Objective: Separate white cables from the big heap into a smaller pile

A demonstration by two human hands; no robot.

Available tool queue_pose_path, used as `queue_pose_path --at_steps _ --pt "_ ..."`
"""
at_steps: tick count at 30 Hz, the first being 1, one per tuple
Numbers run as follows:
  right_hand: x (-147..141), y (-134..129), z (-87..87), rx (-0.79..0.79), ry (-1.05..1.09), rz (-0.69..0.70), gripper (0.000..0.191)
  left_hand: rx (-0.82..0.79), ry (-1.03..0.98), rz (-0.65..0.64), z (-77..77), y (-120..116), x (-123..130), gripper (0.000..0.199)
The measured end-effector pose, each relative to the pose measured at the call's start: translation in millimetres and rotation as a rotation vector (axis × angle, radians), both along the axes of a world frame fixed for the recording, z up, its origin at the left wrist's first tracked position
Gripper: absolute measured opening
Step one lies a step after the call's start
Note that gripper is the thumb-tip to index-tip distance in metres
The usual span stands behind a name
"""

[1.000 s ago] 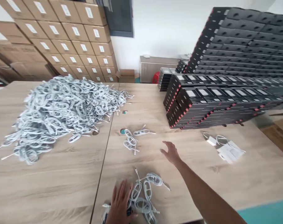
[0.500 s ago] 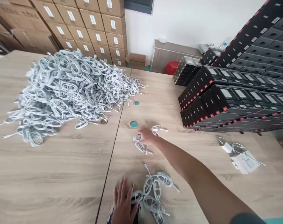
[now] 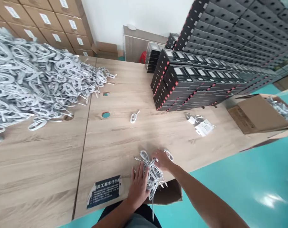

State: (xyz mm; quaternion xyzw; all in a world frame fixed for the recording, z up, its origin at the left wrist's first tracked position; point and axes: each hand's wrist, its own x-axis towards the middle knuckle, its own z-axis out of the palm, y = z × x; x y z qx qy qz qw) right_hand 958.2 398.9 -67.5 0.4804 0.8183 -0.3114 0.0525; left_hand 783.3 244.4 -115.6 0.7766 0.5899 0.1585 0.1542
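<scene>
Several coiled white cables lie in a loose bunch at the table's front edge, some hanging over it. My left hand rests against the left side of the bunch, fingers spread. At its upper right my right hand is closed around cable coils, its fingertips partly hidden. One coil lies just beyond the right hand, and a single coiled cable sits alone farther up the table. A large heap of similar cables covers the back left.
Stacked black boxes stand at the back right. A white adapter with a small box lies nearer. An open carton is at the right edge, another carton below the front edge. A dark printed sheet lies front left.
The view has swung right. My right hand has come back from the middle of the table to the near bunch, beside my left hand. The bunch now hangs over the edge.
</scene>
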Motion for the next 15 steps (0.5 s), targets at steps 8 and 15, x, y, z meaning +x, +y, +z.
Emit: queue_pose_path --at_steps 8,15 --pt "95 -84 0.5 0.151 0.187 -0.461 0.018 -0.087 -0.073 -0.374 -4.7 -10 80 0.128" --pt "114 -152 -20.6 0.271 0.353 -0.741 0.029 -0.188 -0.198 -0.743 29.6 6 85 0.099"
